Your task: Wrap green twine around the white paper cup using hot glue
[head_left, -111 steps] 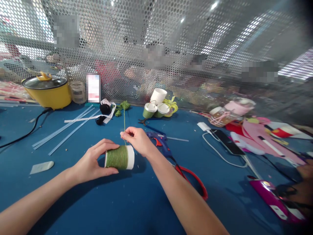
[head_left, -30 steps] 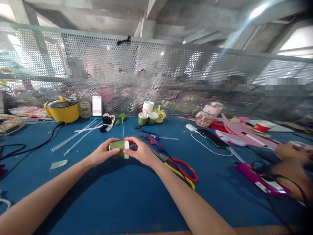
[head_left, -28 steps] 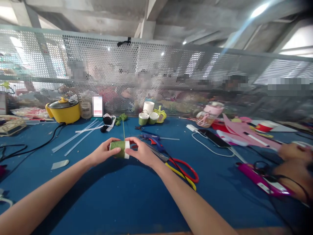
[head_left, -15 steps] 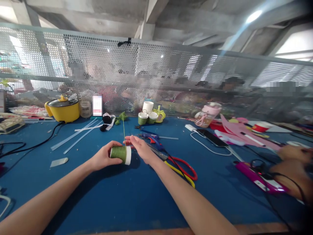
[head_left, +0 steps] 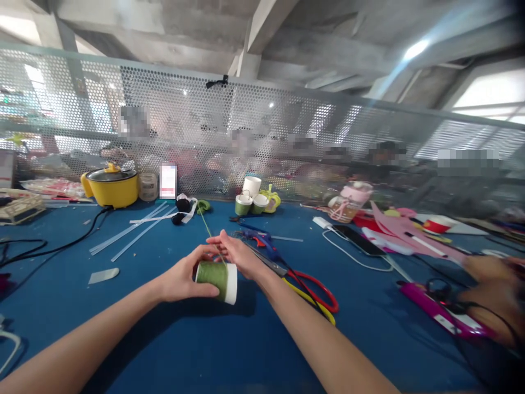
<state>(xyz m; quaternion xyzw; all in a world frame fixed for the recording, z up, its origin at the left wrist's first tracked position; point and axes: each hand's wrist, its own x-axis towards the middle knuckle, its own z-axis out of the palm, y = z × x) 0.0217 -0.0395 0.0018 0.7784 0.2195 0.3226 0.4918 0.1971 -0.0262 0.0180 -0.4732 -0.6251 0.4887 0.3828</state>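
head view: left grip [head_left: 185,278] hugs one cup [head_left: 214,277], right grip [head_left: 241,255] loosely spread, hold on one strand [head_left: 205,221] unclear.

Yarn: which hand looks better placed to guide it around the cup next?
Probably the right hand: its fingers are at the yarn, beside the cup. The left hand grips the cup, so seems busy supporting it.

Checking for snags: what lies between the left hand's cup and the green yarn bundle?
In the head view, a green strand runs from the cup to the yarn bundle, past the right hand.
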